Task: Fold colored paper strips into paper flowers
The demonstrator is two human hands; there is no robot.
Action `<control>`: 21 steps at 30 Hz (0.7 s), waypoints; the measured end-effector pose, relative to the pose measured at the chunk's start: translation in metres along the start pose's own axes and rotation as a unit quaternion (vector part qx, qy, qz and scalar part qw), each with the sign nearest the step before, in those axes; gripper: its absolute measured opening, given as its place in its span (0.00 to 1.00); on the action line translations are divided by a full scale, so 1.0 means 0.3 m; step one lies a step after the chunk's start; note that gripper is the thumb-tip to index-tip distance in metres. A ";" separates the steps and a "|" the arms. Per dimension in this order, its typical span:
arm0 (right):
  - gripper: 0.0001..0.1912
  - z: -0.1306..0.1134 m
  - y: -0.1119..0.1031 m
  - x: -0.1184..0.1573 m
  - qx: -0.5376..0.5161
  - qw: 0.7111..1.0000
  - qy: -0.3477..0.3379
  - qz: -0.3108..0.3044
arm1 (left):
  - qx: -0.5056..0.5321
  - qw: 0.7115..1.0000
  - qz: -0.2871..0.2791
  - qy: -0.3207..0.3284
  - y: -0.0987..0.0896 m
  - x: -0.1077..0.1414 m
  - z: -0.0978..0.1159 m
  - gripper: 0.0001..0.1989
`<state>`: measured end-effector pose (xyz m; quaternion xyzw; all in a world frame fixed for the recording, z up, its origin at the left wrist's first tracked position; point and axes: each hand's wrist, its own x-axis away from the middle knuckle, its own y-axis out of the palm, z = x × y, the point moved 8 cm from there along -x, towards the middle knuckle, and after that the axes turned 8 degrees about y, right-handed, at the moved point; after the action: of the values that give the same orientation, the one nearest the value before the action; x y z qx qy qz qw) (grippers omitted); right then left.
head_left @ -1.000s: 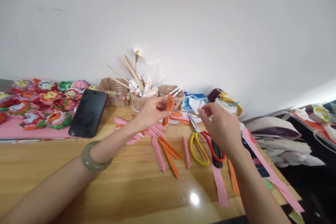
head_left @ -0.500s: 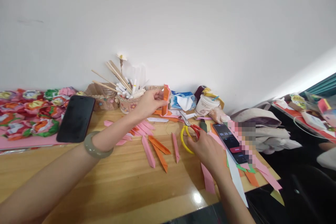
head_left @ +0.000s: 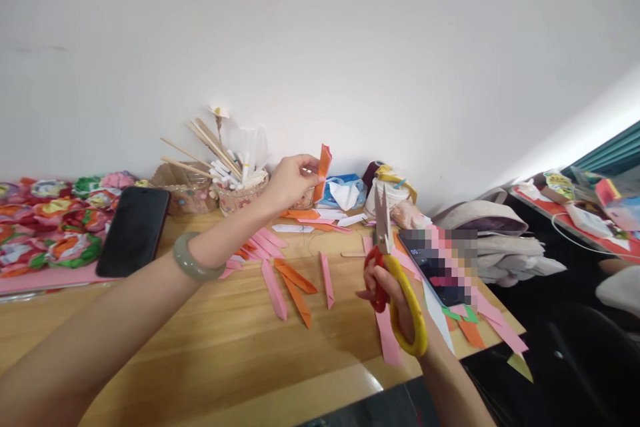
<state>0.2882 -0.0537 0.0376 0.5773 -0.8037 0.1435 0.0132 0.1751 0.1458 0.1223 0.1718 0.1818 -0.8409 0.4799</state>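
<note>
My left hand (head_left: 296, 181), a bangle round its wrist, pinches a folded orange paper strip (head_left: 323, 170) with pink at its upper edge, raised above the table. In my right hand (head_left: 395, 293) are scissors (head_left: 384, 230) with one red and one yellow handle, held up with the blades pointing away from me and slightly apart. Between the hands, folded pink strips (head_left: 274, 290) and orange strips (head_left: 296, 283) lie on the wooden table (head_left: 210, 340). A long pink strip (head_left: 387, 340) lies below the right hand.
Paper flowers (head_left: 65, 213) and a dark phone (head_left: 134, 230) are at the left. Along the wall stand a basket (head_left: 243, 197) of markers and sticks, a blue tissue pack (head_left: 343, 192) and a white cup (head_left: 373, 200). Another phone (head_left: 435, 267) lies among paper strips at the right.
My right hand has lifted the scissors off the table and turned them upright. My left hand has raised the orange strip slightly. The view has shifted a little.
</note>
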 end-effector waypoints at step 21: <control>0.26 -0.069 0.136 -0.055 -0.075 0.990 0.027 -0.116 | -0.045 0.998 -0.049 0.004 0.104 0.110 0.044 0.07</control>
<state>0.2528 -0.0214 0.0455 0.6597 -0.7394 0.0957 0.0947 0.1847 0.1003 0.1141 0.1440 0.2294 -0.8536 0.4451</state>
